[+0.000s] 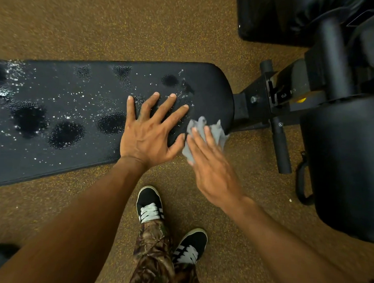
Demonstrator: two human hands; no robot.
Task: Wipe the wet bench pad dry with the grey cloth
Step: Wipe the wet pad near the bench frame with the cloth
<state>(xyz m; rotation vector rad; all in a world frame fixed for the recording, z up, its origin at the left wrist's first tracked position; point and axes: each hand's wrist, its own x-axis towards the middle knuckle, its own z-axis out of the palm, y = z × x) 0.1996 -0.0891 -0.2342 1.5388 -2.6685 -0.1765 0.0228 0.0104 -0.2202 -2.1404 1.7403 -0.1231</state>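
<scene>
Bench pad black, wet, droplet-speckled.

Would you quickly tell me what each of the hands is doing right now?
Left hand: open, flat on the bench pad.
Right hand: open, pressing the grey cloth.

Bench pad: black, pebble-grained surface, scattered with white-glinting droplets and several rounded, darker glossy patches. The droplets are densest toward its left end.

Grey cloth, at the right end of the bench pad: plain mid-grey.

Floor, all round the bench pad: ochre-brown with fine yellow speckle.

Frame, right of the bench pad: matt black, with one small yellow mark.

Roller, further right of the bench pad: plain black.

Shoes, below the bench pad: black, with white laces and white side stripes.

Trousers, below the bench pad: brown-and-green camouflage print.
</scene>
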